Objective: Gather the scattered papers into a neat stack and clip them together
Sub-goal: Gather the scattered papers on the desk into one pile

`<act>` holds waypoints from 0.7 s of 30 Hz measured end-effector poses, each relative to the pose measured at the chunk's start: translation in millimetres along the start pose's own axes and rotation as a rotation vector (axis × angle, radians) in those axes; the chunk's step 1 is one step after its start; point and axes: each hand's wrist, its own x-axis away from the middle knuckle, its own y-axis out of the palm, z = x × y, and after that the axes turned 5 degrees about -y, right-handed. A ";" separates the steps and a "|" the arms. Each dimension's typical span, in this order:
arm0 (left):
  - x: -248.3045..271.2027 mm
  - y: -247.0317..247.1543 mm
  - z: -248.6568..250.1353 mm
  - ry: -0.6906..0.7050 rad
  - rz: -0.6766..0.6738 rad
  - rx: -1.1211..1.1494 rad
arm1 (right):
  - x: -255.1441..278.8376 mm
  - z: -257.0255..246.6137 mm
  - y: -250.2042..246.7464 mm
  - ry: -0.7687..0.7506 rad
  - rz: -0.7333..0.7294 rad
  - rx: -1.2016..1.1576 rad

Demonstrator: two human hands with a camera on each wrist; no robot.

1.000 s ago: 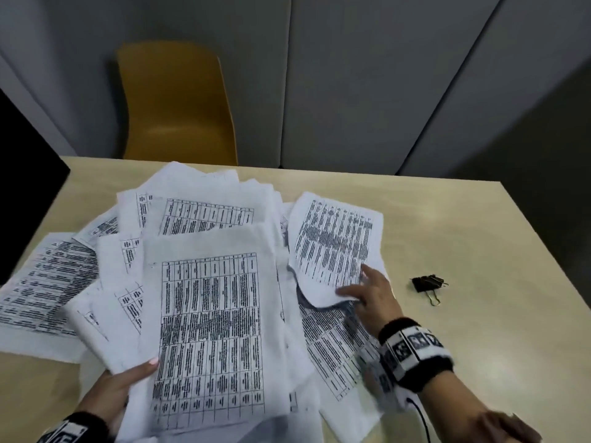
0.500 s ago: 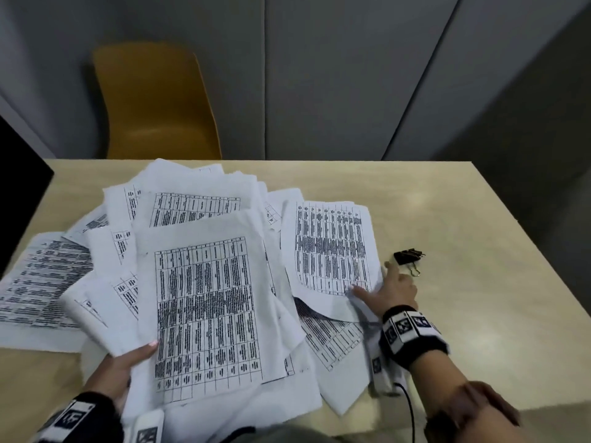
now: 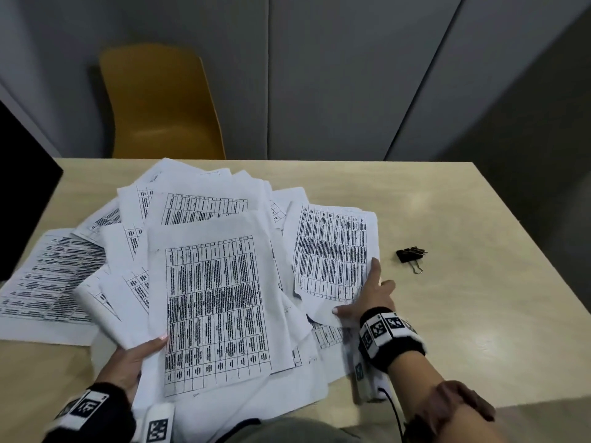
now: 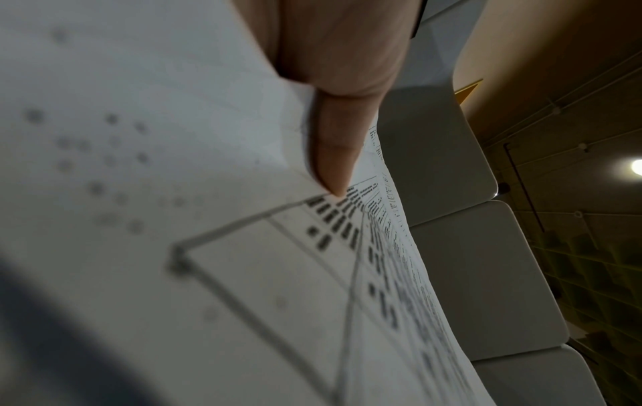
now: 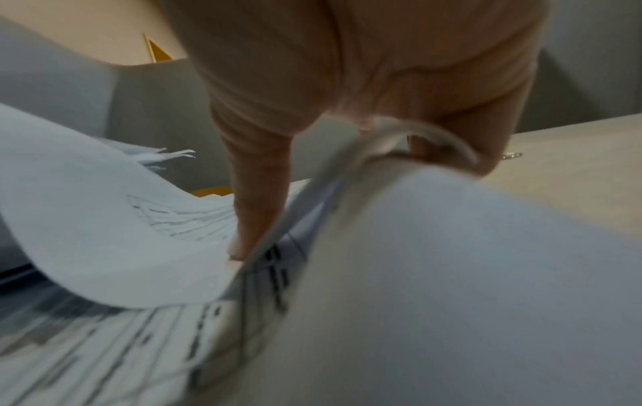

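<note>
Printed table sheets [image 3: 204,203] lie fanned over the left half of the table. My left hand [image 3: 140,353] grips the near-left edge of a lifted bundle whose top sheet [image 3: 214,302] faces me; its thumb [image 4: 333,153] presses on the print and the fingers are hidden beneath. My right hand [image 3: 364,295] pinches the lower right corner of a separate sheet [image 3: 332,251], thumb [image 5: 257,197] on top, the edge curling over the fingers. A black binder clip [image 3: 411,254] lies on bare table just right of that hand, untouched.
The beige table [image 3: 479,314] has bare surface to the right and behind the clip. A yellow chair [image 3: 160,107] stands beyond the far edge. A dark screen [image 3: 22,203] rises at the left edge. One sheet [image 3: 51,282] lies flat at far left.
The right-hand sheet has been straightened beside the pile, and my right hand shifted along its lower edge to the corner. The left hand keeps its hold on the bundle.
</note>
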 end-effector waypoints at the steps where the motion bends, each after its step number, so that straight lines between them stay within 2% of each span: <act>1: 0.7 -0.2 0.1 0.000 -0.009 0.001 | 1.7 0.5 2.2 -0.015 -0.003 -0.040; 4: 0.3 -0.5 -0.6 -0.003 -0.015 -0.009 | 6.9 3.4 6.2 -0.021 0.043 -0.244; 7: 2.7 1.2 -0.5 -0.004 0.008 -0.001 | 8.5 11.1 5.9 0.100 0.079 -0.512; 11: 2.7 2.4 -0.1 -0.021 0.030 -0.002 | 4.9 19.8 0.2 0.056 -0.188 -0.583; 13: 5.0 3.7 1.5 -0.010 0.030 -0.009 | 6.3 19.4 0.7 0.045 -0.233 -0.517; 19: 7.2 6.3 2.7 -0.006 0.032 -0.012 | 9.4 27.0 -8.4 0.108 0.060 -0.578; 21: 7.6 7.9 2.7 -0.011 0.034 -0.012 | 8.1 32.8 -19.2 0.087 0.155 -0.582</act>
